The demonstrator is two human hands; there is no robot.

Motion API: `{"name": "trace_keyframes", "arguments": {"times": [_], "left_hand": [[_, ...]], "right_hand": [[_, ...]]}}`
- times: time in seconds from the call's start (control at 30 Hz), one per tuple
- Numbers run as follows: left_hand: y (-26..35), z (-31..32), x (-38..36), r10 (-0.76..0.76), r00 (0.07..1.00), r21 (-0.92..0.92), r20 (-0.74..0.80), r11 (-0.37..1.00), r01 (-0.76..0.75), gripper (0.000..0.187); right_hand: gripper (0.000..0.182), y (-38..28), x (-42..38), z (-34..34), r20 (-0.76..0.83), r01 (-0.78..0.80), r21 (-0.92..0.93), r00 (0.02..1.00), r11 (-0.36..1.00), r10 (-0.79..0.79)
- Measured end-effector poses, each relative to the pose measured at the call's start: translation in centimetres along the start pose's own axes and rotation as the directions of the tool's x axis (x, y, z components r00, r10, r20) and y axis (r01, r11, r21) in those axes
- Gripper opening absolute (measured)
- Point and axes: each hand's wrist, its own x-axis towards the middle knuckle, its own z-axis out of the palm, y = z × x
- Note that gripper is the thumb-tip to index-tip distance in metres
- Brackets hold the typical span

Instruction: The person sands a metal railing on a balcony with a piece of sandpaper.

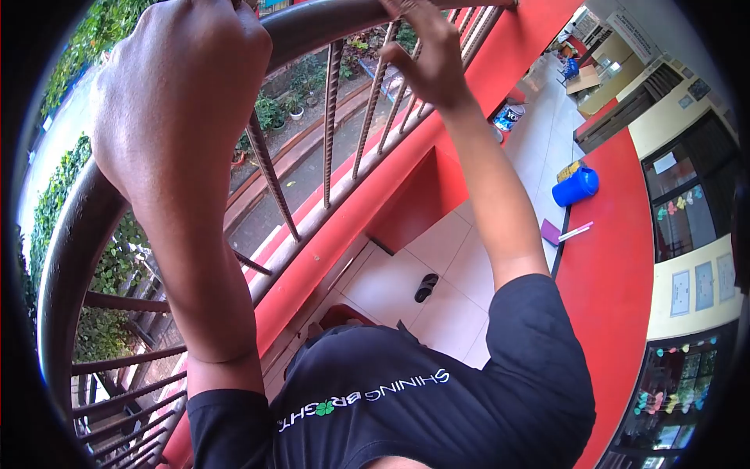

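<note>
My left hand (183, 86) is closed in a fist, its back toward me, in front of a thick dark handrail (78, 234). Its curled fingers are hidden. A small dark bit shows beside its knuckles at the top edge, too little to name. My right hand (437, 62) is at the same rail further along. Its thumb stands apart and its fingers stretch up over the rail, partly cut off by the frame. Below the rail run ribbed metal bars (331, 117), set in a red and white ledge (312, 254).
A black slipper (426, 288) lies on the tiled floor (375, 289). To the right are a blue container (576, 187), a purple item (550, 231) and a red ledge (609, 289). A paint bucket (508, 117) stands further off. Plants (269, 113) grow beyond the railing.
</note>
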Motion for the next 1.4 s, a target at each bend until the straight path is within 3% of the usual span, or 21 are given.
{"name": "trace_keyframes", "arguments": {"times": [0.03, 0.13, 0.17, 0.2, 0.23, 0.33, 0.4, 0.47, 0.5, 0.6, 0.7, 0.73, 0.87, 0.93, 1.03, 1.07, 1.13, 1.2, 1.27, 1.33, 1.4], "left_hand": [[0.2, -0.3, 0.2, -0.065, 0.997, -0.056, 0.037, 0.996, 0.067, 0.029], [-0.2, 1.5, 2.6, -0.082, 0.991, -0.165, 0.104, 0.981, 0.098, 0.032], [0.1, 2.0, 3.2, 0.131, 0.99, -0.111, -0.059, 0.984, -0.137, 0.029], [0.2, 2.1, 3.5, 0.338, 0.919, -0.02, -0.203, 0.937, -0.349, 0.032], [5.2, -3.0, 1.6, -0.035, 0.999, -0.089, 0.002, 0.995, 0.035, 0.029], [4.2, -1.4, 2.9, -0.158, 0.966, -0.133, 0.206, 0.973, 0.187, 0.028], [5.2, -1.8, 1.6, -0.204, 0.971, -0.147, 0.126, 0.964, 0.222, 0.027], [4.9, -1.8, 1.6, -0.16, 0.986, -0.185, 0.055, 0.968, 0.167, 0.028], [5.0, -2.7, 2.4, -0.236, 0.949, -0.197, 0.209, 0.94, 0.277, 0.026], [3.6, 0.2, 3.0, -0.147, 0.972, -0.13, 0.181, 0.977, 0.172, 0.032], [3.5, -0.4, 3.2, -0.153, 0.965, -0.201, 0.211, 0.96, 0.196, 0.033], [3.3, -0.2, 3.1, -0.11, 0.964, -0.221, 0.244, 0.961, 0.165, 0.034], [3.3, -0.4, 3.0, -0.091, 0.984, -0.267, 0.151, 0.955, 0.129, 0.03], [3.4, 0.1, 3.0, -0.106, 0.982, -0.276, 0.155, 0.95, 0.146, 0.03], [3.6, 0.7, 2.8, -0.108, 0.994, -0.235, 0.021, 0.966, 0.11, 0.017], [3.6, 0.7, 2.7, -0.114, 0.993, -0.242, 0.029, 0.963, 0.118, 0.018], [3.5, 0.6, 3.0, -0.121, 0.992, -0.243, 0.018, 0.962, 0.122, 0.018], [3.4, 0.7, 2.9, -0.083, 0.994, -0.24, 0.077, 0.966, 0.1, 0.027], [3.4, 0.6, 2.8, -0.09, 0.991, -0.235, 0.094, 0.966, 0.11, 0.026], [3.6, 0.6, 2.9, -0.093, 0.99, -0.232, 0.101, 0.966, 0.114, 0.025], [3.6, 0.8, 2.9, -0.101, 0.994, -0.214, 0.039, 0.971, 0.107, 0.021]], "right_hand": [[0.096, 2.8, -0.4, 0.1, -0.088, -0.218, 0.299, 0.963, 0.929, 0.254], [0.097, 3.0, -0.7, 0.6, -0.156, -0.237, 0.207, 0.95, 0.949, 0.272], [0.1, -0.5, -0.1, 0.7, -0.125, -0.066, -0.089, 0.991, 0.994, 0.055], [0.103, -0.2, -0.7, 2.8, -0.151, 0.086, 0.082, 0.986, 0.993, -0.073], [0.101, -1.1, -0.5, 3.0, -0.129, 0.108, 0.111, 0.987, 0.988, -0.094], [0.09, 2.4, -0.6, 2.6, -0.222, 0.0, 0.068, 0.975, 0.998, 0.015], [0.058, 5.0, -1.0, 2.5, -0.428, -0.185, 0.165, 0.871, 0.969, 0.239], [0.087, 2.7, -1.3, 2.5, -0.279, -0.173, 0.226, 0.931, 0.959, 0.234], [0.089, 0.6, -1.1, 3.9, -0.331, 0.006, 0.114, 0.943, 0.993, 0.032], [0.092, -3.8, -1.2, 3.8, -0.179, 0.173, 0.139, 0.973, 0.975, -0.147], [0.091, 4.7, -1.0, 2.6, -0.368, -0.188, 0.129, 0.903, 0.974, 0.224], [0.09, 5.2, -1.3, 2.4, -0.389, -0.157, 0.008, 0.909, 0.988, 0.147], [0.092, -2.3, -2.3, 4.8, -0.218, 0.074, 0.174, 0.975, 0.982, -0.035], [0.088, -0.4, -2.9, 5.0, -0.234, 0.079, 0.109, 0.971, 0.991, -0.052], [0.075, 5.2, -1.7, 3.3, -0.439, -0.248, 0.082, 0.861, 0.965, 0.258], [0.085, 5.4, -1.5, 3.1, -0.43, -0.234, 0.245, 0.843, 0.941, 0.322], [0.088, 1.0, -1.5, 4.4, -0.336, -0.021, 0.074, 0.941, 0.997, 0.045], [0.089, -0.5, -1.9, 4.3, -0.209, 0.091, 0.144, 0.976, 0.985, -0.059], [0.08, 3.4, -1.7, 4.3, -0.385, 0.005, 0.034, 0.923, 0.999, 0.008], [0.073, 7.5, -2.0, 4.0, -0.497, -0.268, 0.281, 0.781, 0.921, 0.379], [0.074, 5.2, -1.6, 4.0, -0.448, -0.194, 0.156, 0.86, 0.969, 0.244]]}}
